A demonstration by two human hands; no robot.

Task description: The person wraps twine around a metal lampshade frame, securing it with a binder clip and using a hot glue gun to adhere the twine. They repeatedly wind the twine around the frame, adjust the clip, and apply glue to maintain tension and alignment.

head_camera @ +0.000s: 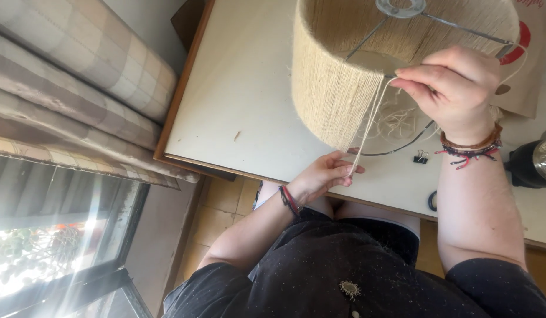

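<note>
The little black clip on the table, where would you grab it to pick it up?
Take the binder clip by its two wire handles, coming down from above. It lies flat on the table, so its body sits low and the handles are the part that offers a pinch. Come from the near edge of the table: the lampshade and its wire ring crowd the far side.

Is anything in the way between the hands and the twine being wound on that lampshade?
Nothing visible. The right hand pinches the twine at the lampshade frame, and the left hand holds it lower down.
</note>
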